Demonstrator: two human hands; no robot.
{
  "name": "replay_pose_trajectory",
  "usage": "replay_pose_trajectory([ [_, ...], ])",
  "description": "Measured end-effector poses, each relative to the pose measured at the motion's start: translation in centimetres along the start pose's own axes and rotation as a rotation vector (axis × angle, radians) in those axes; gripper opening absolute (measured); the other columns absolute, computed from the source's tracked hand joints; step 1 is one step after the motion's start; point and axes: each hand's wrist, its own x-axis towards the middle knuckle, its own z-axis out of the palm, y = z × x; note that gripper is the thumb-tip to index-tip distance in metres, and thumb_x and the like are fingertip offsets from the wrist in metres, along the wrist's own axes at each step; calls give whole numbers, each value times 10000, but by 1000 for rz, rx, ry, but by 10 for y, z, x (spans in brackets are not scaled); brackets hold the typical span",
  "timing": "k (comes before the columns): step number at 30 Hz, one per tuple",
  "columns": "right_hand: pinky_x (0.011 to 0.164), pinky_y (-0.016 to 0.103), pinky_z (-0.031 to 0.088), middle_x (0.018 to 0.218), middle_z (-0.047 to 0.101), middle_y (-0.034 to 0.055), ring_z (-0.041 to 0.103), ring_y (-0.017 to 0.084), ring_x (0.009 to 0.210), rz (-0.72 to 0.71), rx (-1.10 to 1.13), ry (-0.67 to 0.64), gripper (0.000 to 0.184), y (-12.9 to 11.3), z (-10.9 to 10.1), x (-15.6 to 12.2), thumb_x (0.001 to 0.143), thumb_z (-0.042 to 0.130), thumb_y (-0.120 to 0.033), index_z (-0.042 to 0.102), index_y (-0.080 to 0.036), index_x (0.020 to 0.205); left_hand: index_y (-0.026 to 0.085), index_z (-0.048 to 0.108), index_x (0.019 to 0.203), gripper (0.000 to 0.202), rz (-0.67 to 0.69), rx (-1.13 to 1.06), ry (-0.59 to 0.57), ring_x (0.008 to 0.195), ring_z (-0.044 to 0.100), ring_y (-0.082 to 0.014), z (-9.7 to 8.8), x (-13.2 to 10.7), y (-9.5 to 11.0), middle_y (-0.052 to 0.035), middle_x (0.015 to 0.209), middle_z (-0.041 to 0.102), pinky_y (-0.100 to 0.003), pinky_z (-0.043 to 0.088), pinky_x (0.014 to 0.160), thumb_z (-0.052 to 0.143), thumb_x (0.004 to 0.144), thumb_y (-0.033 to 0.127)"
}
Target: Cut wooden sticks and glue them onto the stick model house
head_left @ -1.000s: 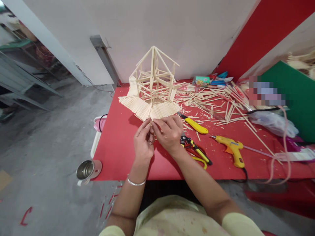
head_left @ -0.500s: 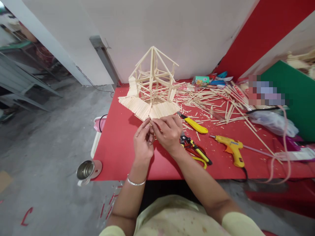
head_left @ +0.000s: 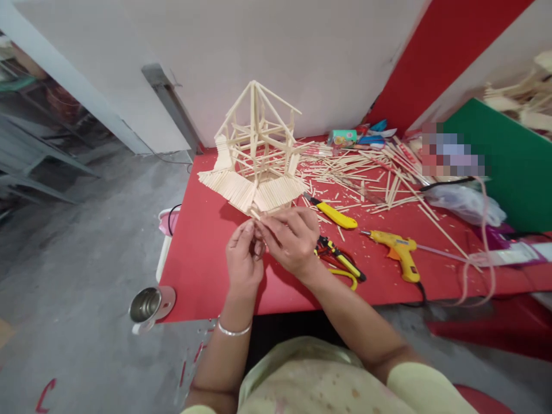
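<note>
A model building (head_left: 254, 135) of thin wooden sticks stands on the red table, with an open frame on top and a flared skirt of sticks laid side by side. My right hand (head_left: 291, 238) is closed at the skirt's near corner, pinching a short wooden stick (head_left: 256, 214) between thumb and fingertips. Just left of it, my left hand (head_left: 245, 253) is closed too, its thumb and fingers pressed together close to the stick's lower end. What the left fingers hold is too small to tell. Both hands are in front of the model, fingertips nearly meeting.
Right of my hands lie a yellow utility knife (head_left: 334, 214), pliers (head_left: 345, 261) and a yellow glue gun (head_left: 399, 247) with its cord. Loose sticks (head_left: 353, 167) are scattered behind them. A metal mug (head_left: 153, 305) sits at the table's left front corner. A green board (head_left: 504, 161) stands far right.
My fingertips have drawn slightly back from the skirt's corner, and the short stick now shows between them. The whole view has shifted a little, moving the scene leftward.
</note>
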Motion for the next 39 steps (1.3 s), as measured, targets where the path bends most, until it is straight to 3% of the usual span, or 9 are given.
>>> replay_pose_trajectory([
  [5, 919, 375, 427, 934, 738, 5, 629, 184, 962, -11, -37, -63, 203, 0, -31, -26, 912, 694, -265, 733, -286, 1111, 154, 650, 798, 290, -161, -35, -88, 458, 379, -21, 2, -19, -8, 76, 568, 474, -128, 299, 414, 875, 744, 329],
  [10, 869, 369, 437, 915, 742, 15, 632, 179, 909, 46, -75, -116, 172, 14, -58, -51, 906, 694, -237, 745, -269, 1068, 156, 658, 837, 342, -332, -31, -128, 453, 412, -24, 13, -26, -30, 76, 575, 500, -119, 284, 385, 921, 674, 305],
  [16, 840, 354, 454, 901, 735, 34, 622, 179, 862, 113, -89, -101, 150, 21, -84, -65, 910, 694, -227, 750, -234, 1049, 159, 683, 851, 313, -342, 4, -190, 470, 468, -29, 22, -37, -52, 45, 645, 592, -124, 309, 387, 906, 698, 315],
  [22, 827, 335, 467, 903, 747, 39, 641, 178, 843, 129, -159, -80, 134, 32, -103, -71, 905, 700, -280, 758, -236, 1018, 168, 672, 920, 300, -350, 22, -241, 442, 484, -29, 27, -47, -54, 17, 756, 678, -133, 306, 359, 863, 762, 338],
  [25, 844, 345, 482, 996, 744, 77, 664, 216, 943, 375, -378, -150, 200, 59, -132, -77, 935, 621, -319, 750, -209, 1042, 182, 660, 929, 290, -327, 38, -250, 435, 487, -38, 29, -49, -53, 1, 793, 704, -135, 277, 342, 846, 781, 347],
  [28, 777, 390, 488, 1135, 698, 163, 658, 306, 1017, 744, -677, -401, 363, 91, -169, -91, 907, 580, -364, 704, -164, 1185, 175, 675, 929, 301, -306, 33, -238, 468, 505, -44, 29, -49, -53, 1, 757, 692, -138, 312, 376, 869, 751, 320],
  [31, 789, 426, 491, 1188, 661, 225, 651, 362, 1057, 981, -784, -616, 479, 115, -194, -109, 872, 577, -411, 671, -112, 1235, 159, 698, 931, 320, -304, -2, -218, 512, 517, -40, 29, -48, -54, 3, 750, 679, -138, 345, 418, 897, 706, 271],
  [35, 825, 436, 484, 1207, 658, 243, 654, 374, 1076, 1080, -734, -634, 557, 137, -198, -127, 853, 565, -429, 637, -111, 1304, 151, 695, 886, 319, -298, -33, -179, 511, 500, -35, 25, -47, -50, 7, 737, 672, -138, 330, 417, 912, 677, 256],
  [39, 813, 428, 488, 1064, 713, 212, 676, 347, 985, 1097, -504, -585, 472, 150, -193, -130, 827, 537, -350, 684, -114, 1209, 150, 676, 856, 313, -252, -40, -151, 498, 496, -40, 17, -46, -39, 5, 729, 672, -145, 326, 411, 903, 692, 290],
])
